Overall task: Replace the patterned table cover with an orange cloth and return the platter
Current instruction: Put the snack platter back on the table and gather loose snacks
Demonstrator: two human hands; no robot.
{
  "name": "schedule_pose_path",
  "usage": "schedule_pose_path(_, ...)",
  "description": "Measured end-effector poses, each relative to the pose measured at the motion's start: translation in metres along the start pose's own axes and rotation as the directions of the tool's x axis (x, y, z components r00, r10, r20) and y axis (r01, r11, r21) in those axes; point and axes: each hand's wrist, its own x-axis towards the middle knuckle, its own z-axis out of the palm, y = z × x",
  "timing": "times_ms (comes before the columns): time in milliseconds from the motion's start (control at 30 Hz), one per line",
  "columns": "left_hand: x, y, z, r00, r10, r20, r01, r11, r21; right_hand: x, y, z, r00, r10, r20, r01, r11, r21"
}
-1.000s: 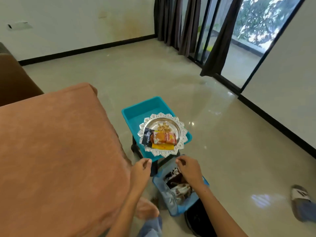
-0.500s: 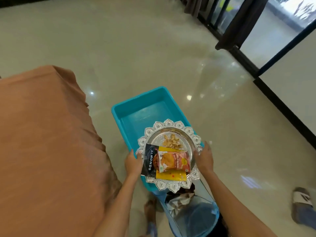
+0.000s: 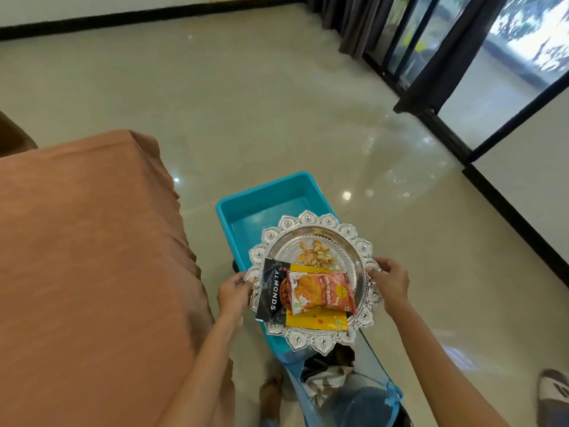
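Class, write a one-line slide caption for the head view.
Both hands, left and right, grip the silver platter of snacks over a teal tray, beside the orange cloth.

1.0 s ago both hands hover short of the platter (image 3: 314,238), fingers loosely curled, holding nothing. Now left hand (image 3: 232,292) grips the scalloped rim on its left side, right hand (image 3: 389,282) grips the rim on the right. Platter sits further toward the near end of the teal tray (image 3: 246,204), its near rim past the tray's near edge; lifted or not, can't tell.
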Motion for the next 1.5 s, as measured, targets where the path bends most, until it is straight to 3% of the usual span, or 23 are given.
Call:
schedule_pose_path(333,-0.155,0.070,-0.105,0.969,0.245,0.006,-0.237,0.944,-0.229,-0.129,-0.101,-0.066,0.941,-0.305,0.145,0.275,0.941,0.199)
schedule_pose_path(433,-0.214,0.077,-0.155,0.945,0.321,-0.063,-0.326,0.908,-0.264,-0.185,-0.124,-0.072,0.903,-0.381,0.199,0.326,0.909,0.261)
schedule_pose_path(600,-0.275,0.061,-0.249,0.918,0.332,-0.218,-0.389,0.861,-0.327,-0.273,-0.142,-0.048,0.800,-0.462,0.383,0.331,0.872,0.361)
schedule_pose_path(933,-0.331,0.005,-0.445,0.821,0.205,-0.532,-0.445,0.814,-0.374,-0.432,-0.162,0.093,0.514,-0.476,0.714,0.360,0.875,0.324)
schedule_pose_path(1067,-0.328,-0.003,-0.528,0.762,0.148,-0.631,-0.468,0.799,-0.378,-0.500,-0.179,0.163,0.413,-0.469,0.781,0.382,0.867,0.319)
schedule_pose_path(1500,-0.246,-0.025,-0.787,0.668,-0.067,-0.741,-0.397,0.810,-0.431,-0.688,-0.221,0.393,0.344,-0.406,0.847,0.419,0.873,0.248)
